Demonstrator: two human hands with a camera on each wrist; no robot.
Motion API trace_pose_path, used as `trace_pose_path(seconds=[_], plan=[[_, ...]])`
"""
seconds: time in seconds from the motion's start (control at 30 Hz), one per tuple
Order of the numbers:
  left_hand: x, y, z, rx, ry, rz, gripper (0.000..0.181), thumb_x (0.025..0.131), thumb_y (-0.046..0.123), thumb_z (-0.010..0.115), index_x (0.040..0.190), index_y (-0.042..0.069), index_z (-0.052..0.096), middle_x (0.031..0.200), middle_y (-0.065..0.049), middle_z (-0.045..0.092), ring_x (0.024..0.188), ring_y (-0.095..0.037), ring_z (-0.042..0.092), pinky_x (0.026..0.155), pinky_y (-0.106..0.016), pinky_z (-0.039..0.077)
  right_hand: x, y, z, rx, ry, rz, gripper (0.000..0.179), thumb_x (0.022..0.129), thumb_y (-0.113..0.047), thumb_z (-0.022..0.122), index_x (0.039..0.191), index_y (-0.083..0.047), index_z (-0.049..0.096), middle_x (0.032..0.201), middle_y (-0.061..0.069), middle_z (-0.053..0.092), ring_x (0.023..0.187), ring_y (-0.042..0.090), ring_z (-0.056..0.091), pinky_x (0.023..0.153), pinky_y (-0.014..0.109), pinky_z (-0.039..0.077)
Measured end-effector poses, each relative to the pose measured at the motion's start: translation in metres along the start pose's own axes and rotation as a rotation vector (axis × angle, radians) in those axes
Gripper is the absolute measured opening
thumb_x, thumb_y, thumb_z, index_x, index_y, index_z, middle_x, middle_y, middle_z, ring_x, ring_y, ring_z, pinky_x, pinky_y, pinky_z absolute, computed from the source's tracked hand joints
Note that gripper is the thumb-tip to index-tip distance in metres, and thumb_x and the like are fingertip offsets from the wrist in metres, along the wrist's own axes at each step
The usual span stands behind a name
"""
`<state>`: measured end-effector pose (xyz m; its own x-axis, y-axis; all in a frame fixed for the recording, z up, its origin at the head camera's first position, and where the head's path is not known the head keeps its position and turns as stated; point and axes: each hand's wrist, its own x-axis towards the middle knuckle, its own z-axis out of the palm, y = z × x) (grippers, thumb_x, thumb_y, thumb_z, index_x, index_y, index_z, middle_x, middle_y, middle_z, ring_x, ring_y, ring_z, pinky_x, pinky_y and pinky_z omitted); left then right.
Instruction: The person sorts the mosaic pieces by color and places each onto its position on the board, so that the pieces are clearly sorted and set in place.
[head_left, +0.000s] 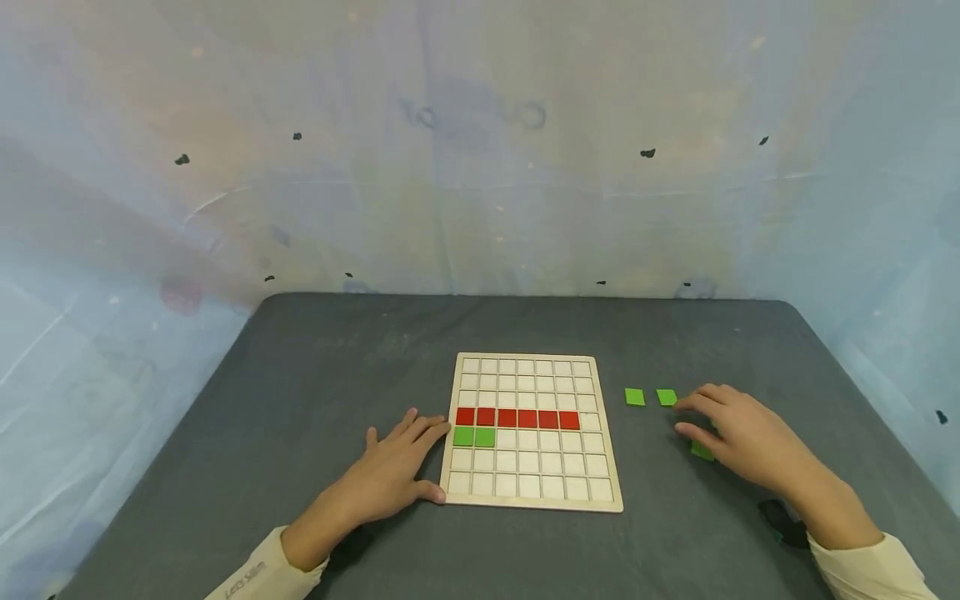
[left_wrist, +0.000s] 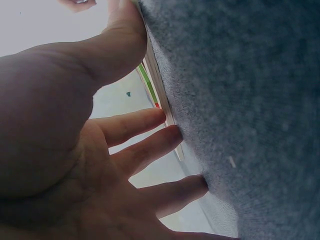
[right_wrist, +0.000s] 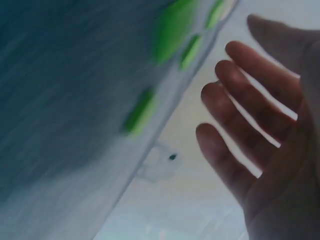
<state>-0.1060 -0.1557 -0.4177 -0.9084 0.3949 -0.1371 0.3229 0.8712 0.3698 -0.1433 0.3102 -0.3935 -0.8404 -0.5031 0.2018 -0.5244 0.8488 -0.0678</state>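
A pale wooden grid board (head_left: 611, 467) lies on the dark table. Several red square tiles (head_left: 507, 417) fill most of one row, and two green tiles (head_left: 484, 437) sit just below that row's left end. With fingers spread, my left hand (head_left: 386, 475) touches the board's left edge; in the left wrist view the thumb (left_wrist: 125, 40) lies along that edge. My right hand (head_left: 753, 442) hovers over loose green tiles on the right, fingers apart and holding nothing. One green tile (head_left: 702, 451) is partly covered by it. The right wrist view shows several blurred green tiles (right_wrist: 140, 112) below the hand.
Two loose green tiles, one farther left (head_left: 633, 397) and one near the right fingertips (head_left: 666, 397), lie right of the board. A dark object (head_left: 780, 523) is partly under the right wrist. A pale patterned sheet (head_left: 480, 167) hangs behind the dark table (head_left: 360, 333).
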Motion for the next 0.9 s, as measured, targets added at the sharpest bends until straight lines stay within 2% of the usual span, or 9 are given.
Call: trace_pose_path(seconds=[0.13, 0.27, 0.37, 0.5, 0.67, 0.9], plan=[[0.0, 0.0, -0.001, -0.005, -0.005, 0.004, 0.09, 0.074, 0.049, 0.079, 0.152, 0.022, 0.041, 0.157, 0.002, 0.04, 0.152, -0.038, 0.024, 0.099, -0.085, 0.022, -0.015, 0.014, 0.005, -0.013, -0.003, -0.005, 0.027, 0.084, -0.036, 0.078, 0.107, -0.023, 0.073, 0.102, -0.006, 0.068, 0.089, 0.017, 0.065, 0.073, 0.041, 0.055], [-0.001, 0.0, -0.001, -0.013, -0.005, -0.001, 0.089, 0.074, 0.048, 0.079, 0.151, 0.021, 0.042, 0.157, 0.002, 0.041, 0.152, -0.038, 0.024, 0.099, -0.085, 0.021, -0.028, 0.02, 0.007, 0.019, -0.008, 0.026, 0.034, 0.085, -0.043, 0.076, 0.112, -0.024, 0.072, 0.105, -0.008, 0.067, 0.094, 0.019, 0.066, 0.077, 0.045, 0.054], [-0.001, 0.001, -0.001, -0.009, -0.001, -0.006, 0.089, 0.074, 0.049, 0.079, 0.151, 0.021, 0.043, 0.156, 0.001, 0.041, 0.152, -0.038, 0.024, 0.099, -0.085, 0.021, -0.032, 0.021, 0.008, 0.036, -0.024, 0.051, 0.04, 0.085, -0.049, 0.075, 0.116, -0.025, 0.07, 0.107, -0.009, 0.067, 0.097, 0.02, 0.066, 0.079, 0.046, 0.054], [-0.001, 0.001, -0.001, -0.01, -0.004, -0.017, 0.089, 0.074, 0.048, 0.08, 0.151, 0.021, 0.043, 0.156, 0.001, 0.041, 0.152, -0.039, 0.025, 0.1, -0.085, 0.021, -0.032, 0.019, 0.01, 0.038, -0.087, 0.063, 0.046, 0.084, -0.056, 0.072, 0.118, -0.025, 0.068, 0.109, -0.009, 0.065, 0.097, 0.021, 0.065, 0.078, 0.045, 0.054], [-0.002, 0.001, -0.001, -0.018, -0.006, -0.018, 0.089, 0.075, 0.048, 0.08, 0.152, 0.022, 0.042, 0.157, 0.002, 0.04, 0.152, -0.038, 0.024, 0.1, -0.085, 0.021, -0.032, 0.019, 0.01, 0.039, -0.103, 0.084, 0.043, 0.084, -0.053, 0.074, 0.117, -0.025, 0.069, 0.109, -0.011, 0.064, 0.098, 0.018, 0.064, 0.079, 0.043, 0.054], [0.0, 0.0, 0.002, 0.005, 0.008, -0.001, 0.09, 0.074, 0.05, 0.079, 0.151, 0.022, 0.042, 0.156, 0.001, 0.041, 0.152, -0.039, 0.025, 0.099, -0.085, 0.023, -0.035, 0.023, 0.012, 0.072, -0.102, 0.079, 0.036, 0.084, -0.045, 0.076, 0.113, -0.025, 0.07, 0.11, -0.007, 0.064, 0.098, 0.02, 0.063, 0.077, 0.043, 0.053]])
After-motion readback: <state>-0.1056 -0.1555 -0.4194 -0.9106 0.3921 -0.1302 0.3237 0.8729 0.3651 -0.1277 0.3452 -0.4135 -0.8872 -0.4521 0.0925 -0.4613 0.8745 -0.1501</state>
